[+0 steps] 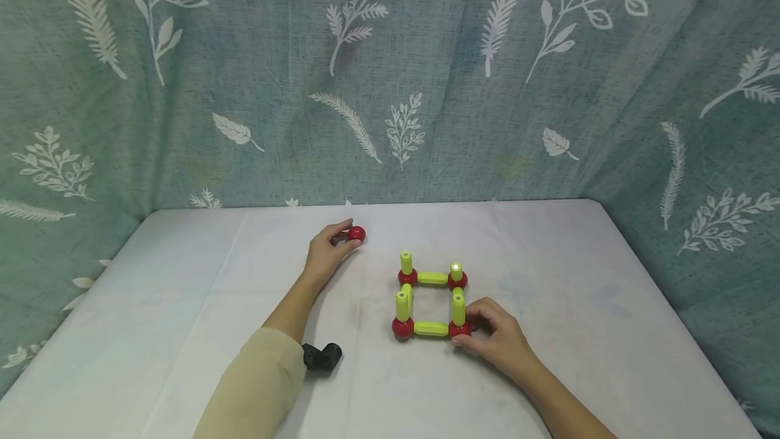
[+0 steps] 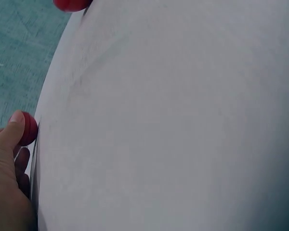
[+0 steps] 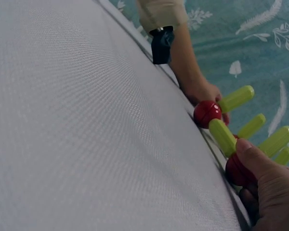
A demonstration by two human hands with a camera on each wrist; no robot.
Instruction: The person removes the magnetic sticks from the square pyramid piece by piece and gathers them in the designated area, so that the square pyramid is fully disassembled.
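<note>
The left hand pinches a single red ball near the far edge; the left wrist view shows thumb and fingers around this ball. Four red balls joined by yellow-green rods form a square frame, with an upright rod on each corner. At its near right corner, the right hand grips the red ball between thumb and fingers. In the right wrist view the right hand holds that corner ball, its thumb beside a rod.
A white-covered table lies below, with a leaf-patterned cloth behind and at the sides. A black device sticks out beside the left sleeve.
</note>
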